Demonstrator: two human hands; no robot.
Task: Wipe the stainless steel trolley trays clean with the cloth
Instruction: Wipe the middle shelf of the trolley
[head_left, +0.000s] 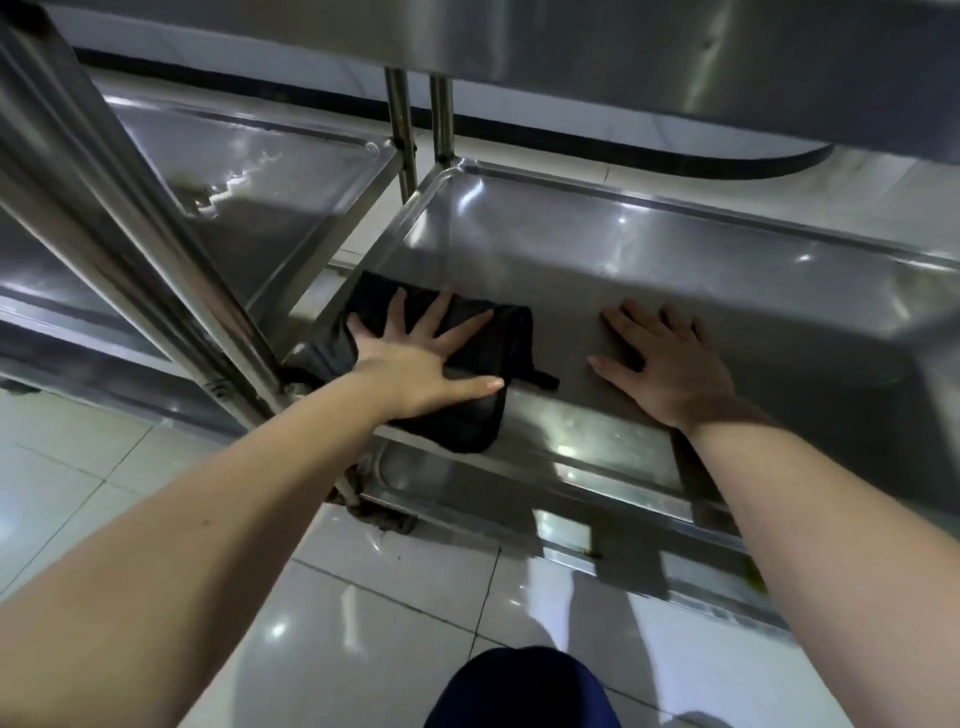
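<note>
Two hands (421, 364) (670, 369) flat; cloth (511, 332) at tray's (727, 270) left edge

The tray (675, 200) fills the centre and right of the frame. The cloth (467, 415) lies in its left near corner, reaching onto the near wall. The left hand (415, 358) lies flat on top of the cloth, fingers spread. The right hand (670, 364) lies flat on the tray bottom, to the right of the cloth and apart from it. An upper tray (675, 67) overhangs along the top of the frame. A slanted post (130, 218) crosses the left side down to the tray's left near corner. A second tray (249, 171) lies in the upper left, behind that post. The floor (363, 597) spreads across the bottom, with a knee (524, 691) at bottom centre.
</note>
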